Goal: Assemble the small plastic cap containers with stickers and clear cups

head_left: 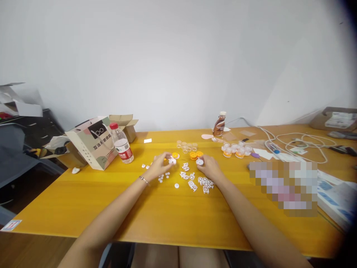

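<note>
My left hand point(156, 166) is closed, its fingertips around a small white plastic piece point(172, 161) whose exact shape is blurred. Just behind those fingers lies an orange round part point(175, 155). My right hand point(211, 168) pinches a white round cap-like part point(199, 162) at its edge. Orange round cases point(193, 156) stand right behind it. Between and below the hands are several flat white cut-out plates point(192, 185). Small white discs point(161, 178) lie below the left hand, and a larger white disc point(176, 185) sits apart from them.
Clear rings point(185, 148) lie farther back. Finished-looking orange and white round pieces point(237, 149) cluster at right, near a brown drink bottle point(219, 124). At left stand a water bottle point(122, 146) and paper bag point(93, 145). White cables point(292, 139) and papers cover the right side.
</note>
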Tool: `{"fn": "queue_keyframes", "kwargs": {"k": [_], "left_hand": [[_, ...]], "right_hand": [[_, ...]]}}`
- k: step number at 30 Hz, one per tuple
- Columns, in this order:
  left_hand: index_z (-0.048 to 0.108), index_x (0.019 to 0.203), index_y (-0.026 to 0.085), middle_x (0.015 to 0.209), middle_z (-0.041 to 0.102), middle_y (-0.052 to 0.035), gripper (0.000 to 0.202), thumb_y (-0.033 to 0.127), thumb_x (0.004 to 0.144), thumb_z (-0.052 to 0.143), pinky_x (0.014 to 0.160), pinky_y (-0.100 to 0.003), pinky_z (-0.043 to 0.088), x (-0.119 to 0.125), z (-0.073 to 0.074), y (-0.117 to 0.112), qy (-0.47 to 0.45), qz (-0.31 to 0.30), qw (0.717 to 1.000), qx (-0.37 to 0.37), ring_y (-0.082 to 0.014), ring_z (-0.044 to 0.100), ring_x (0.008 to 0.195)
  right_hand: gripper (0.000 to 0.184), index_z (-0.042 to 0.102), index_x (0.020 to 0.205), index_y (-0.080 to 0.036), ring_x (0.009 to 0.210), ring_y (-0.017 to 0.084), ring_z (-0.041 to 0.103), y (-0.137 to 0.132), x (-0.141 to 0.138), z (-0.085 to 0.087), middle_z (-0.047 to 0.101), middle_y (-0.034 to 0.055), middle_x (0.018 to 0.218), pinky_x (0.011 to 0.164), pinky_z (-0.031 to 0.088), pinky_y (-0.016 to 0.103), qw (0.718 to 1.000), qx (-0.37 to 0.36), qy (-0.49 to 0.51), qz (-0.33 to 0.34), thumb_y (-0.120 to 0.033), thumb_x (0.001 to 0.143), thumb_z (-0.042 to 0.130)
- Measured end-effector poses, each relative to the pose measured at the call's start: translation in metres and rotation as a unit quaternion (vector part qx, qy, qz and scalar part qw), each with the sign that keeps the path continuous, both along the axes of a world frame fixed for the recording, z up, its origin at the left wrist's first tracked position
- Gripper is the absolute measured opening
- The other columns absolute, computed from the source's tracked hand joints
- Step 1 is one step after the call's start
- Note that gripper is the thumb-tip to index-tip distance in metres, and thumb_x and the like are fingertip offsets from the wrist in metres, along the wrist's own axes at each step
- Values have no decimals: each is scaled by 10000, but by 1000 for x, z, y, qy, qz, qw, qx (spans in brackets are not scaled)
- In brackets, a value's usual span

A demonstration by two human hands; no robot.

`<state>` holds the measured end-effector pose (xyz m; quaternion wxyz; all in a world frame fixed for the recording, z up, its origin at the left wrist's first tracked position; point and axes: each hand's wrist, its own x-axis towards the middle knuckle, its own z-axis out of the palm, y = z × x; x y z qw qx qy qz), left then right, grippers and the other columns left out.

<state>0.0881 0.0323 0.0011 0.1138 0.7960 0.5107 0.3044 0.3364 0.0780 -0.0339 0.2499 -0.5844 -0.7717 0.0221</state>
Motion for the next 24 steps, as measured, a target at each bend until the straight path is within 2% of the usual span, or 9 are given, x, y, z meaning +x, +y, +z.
{"fn": "queue_keyframes", "kwargs": {"k": [3, 5, 8, 13, 17, 21, 24], "left_hand": [[437, 1095, 225, 1067, 559, -42, 389, 410, 762, 520, 876, -313, 330, -3, 6, -30, 11, -93, 995, -28, -180, 492, 1006], [453, 1075, 226, 1077, 555, -40, 362, 413, 771, 510, 873, -313, 327, -2, 6, -45, 32, -125, 991, -43, -178, 486, 1004], [465, 1058, 233, 1074, 558, -30, 345, 420, 772, 508, 878, -334, 310, 2, 2, -54, 74, -150, 985, -52, -182, 488, 989], [462, 1085, 238, 1090, 545, -39, 413, 476, 751, 509, 851, -333, 330, -3, 5, -54, 87, -122, 988, -44, -192, 485, 969], [547, 946, 218, 937, 590, -27, 231, 373, 837, 414, 837, -306, 343, -37, 11, -46, 102, -87, 991, -7, -161, 516, 879], [584, 829, 178, 841, 600, -50, 206, 293, 836, 413, 750, -267, 384, -78, 5, -36, 145, -21, 989, 5, -161, 537, 809], [604, 800, 188, 812, 608, -41, 204, 266, 828, 417, 714, -243, 393, -89, -1, -34, 173, -31, 984, -17, -146, 548, 759]], "right_hand": [[154, 537, 814, -166, 744, 181, 519, 1, 0, -2, 594, 69, 827, 646, 338, 261, 1000, -1, 3, 7, -257, 690, 532], [165, 538, 821, -165, 756, 185, 525, 2, 0, -2, 596, 72, 835, 659, 348, 264, 1000, -1, 8, 7, -257, 684, 538], [166, 533, 825, -165, 752, 182, 532, 2, -1, -2, 598, 70, 833, 664, 357, 262, 1000, -3, 15, 7, -250, 682, 541], [137, 527, 811, -179, 751, 172, 535, 2, 1, -4, 591, 55, 817, 663, 362, 259, 1000, 1, 22, 21, -241, 689, 536], [154, 515, 816, -184, 766, 184, 520, 3, 2, -6, 568, 53, 818, 690, 369, 278, 999, 35, 23, 17, -246, 678, 544], [181, 485, 834, -175, 798, 211, 486, -1, -4, -1, 531, 73, 850, 722, 377, 315, 993, 108, 44, 6, -278, 692, 531], [102, 471, 789, -190, 790, 199, 481, -10, -13, 8, 517, 58, 822, 723, 381, 311, 987, 124, 78, 61, -281, 746, 481]]}}
